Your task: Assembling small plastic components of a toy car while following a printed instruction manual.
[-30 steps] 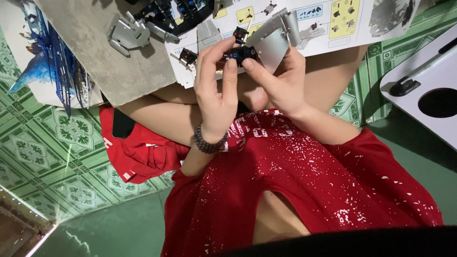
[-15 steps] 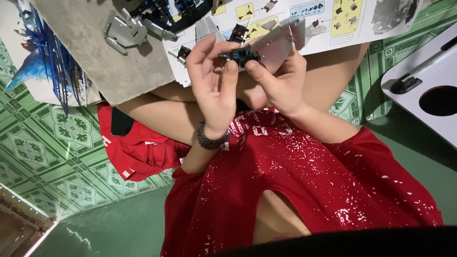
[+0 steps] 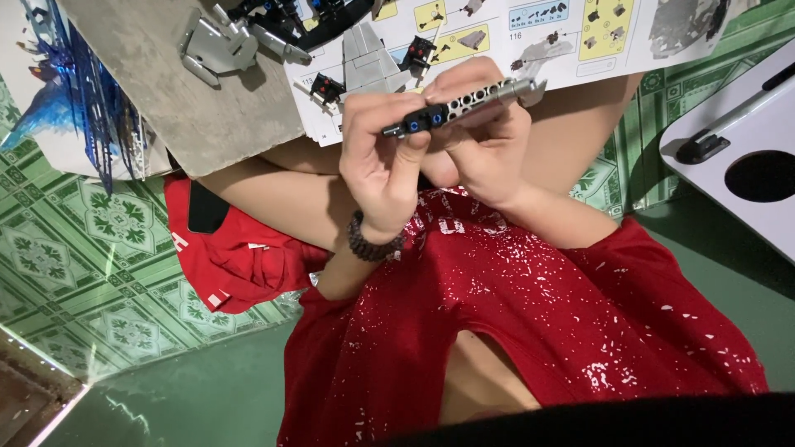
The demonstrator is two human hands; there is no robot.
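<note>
My left hand (image 3: 383, 157), with a dark bead bracelet on its wrist, and my right hand (image 3: 480, 141) are both closed on one small brick assembly (image 3: 460, 105). It is a long grey and black beam with a row of holes and blue pins at its left end, held edge-on just above my lap. The left thumb and fingers pinch the dark left end. The right hand's fingers wrap the grey right part from behind.
An open instruction booklet (image 3: 497, 33) lies beyond my hands with small grey and black parts (image 3: 364, 62) on it. A grey board (image 3: 190, 116) carries grey pieces (image 3: 215, 45). A white tray with a round hole (image 3: 745, 132) sits right, a blue picture box (image 3: 58, 108) left.
The assembly has turned from showing a flat grey face to showing its thin holed edge. Both hands shifted slightly with it and kept their hold.
</note>
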